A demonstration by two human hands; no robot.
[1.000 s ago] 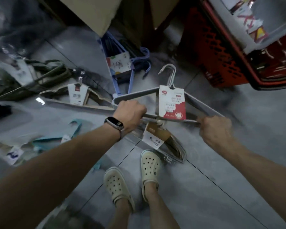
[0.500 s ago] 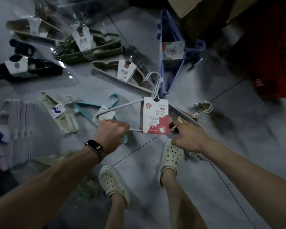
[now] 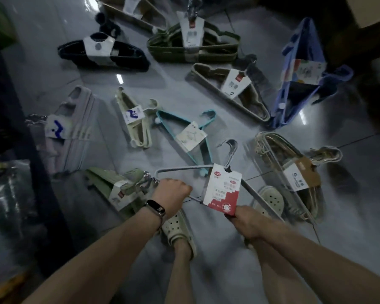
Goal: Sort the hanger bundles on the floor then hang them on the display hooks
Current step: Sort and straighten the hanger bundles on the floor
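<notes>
Clock positions are read from the held bundle, with 12 toward the top of the view.

- Grey hanger bundle (image 3: 180,168): thin grey hangers, held in both hands above the floor (image 3: 349,216), low in the view near its middle. The hook points to 1 o'clock.
- Red-and-white label (image 3: 223,191): hangs at the neck of the grey hanger bundle; the print is blurred.
- Left hand (image 3: 172,194): a closed fist around the bundle's lower bar, at its 9 o'clock end. Dark wristband (image 3: 156,208) on the wrist.
- Right hand (image 3: 248,222): curled round the bundle at 5 o'clock, just under the label's lower edge; its fingertips are hidden.
- Teal bundle (image 3: 191,134): on the floor at 12 o'clock, its lower corner behind the held one.
- Cream bundle (image 3: 136,119): 11 o'clock, just beside the teal bundle.
- Pale lilac bundle (image 3: 75,128): 10 o'clock, well apart.
- Pale green bundle (image 3: 119,185): 9 o'clock, close to the left hand.
- Black bundle (image 3: 103,51): far off at 11 o'clock.
- Olive bundle (image 3: 193,47): far off at 12 o'clock.
- Taupe bundle (image 3: 233,88): 1 o'clock, below the olive bundle.
- Blue bundle (image 3: 301,80): 2 o'clock, beside the taupe bundle.
- Wire bundle with brown card (image 3: 294,172): 3 o'clock, on the floor.
- Pale clogs (image 3: 178,229): on the person's feet, at 6 and 4 o'clock.
</notes>
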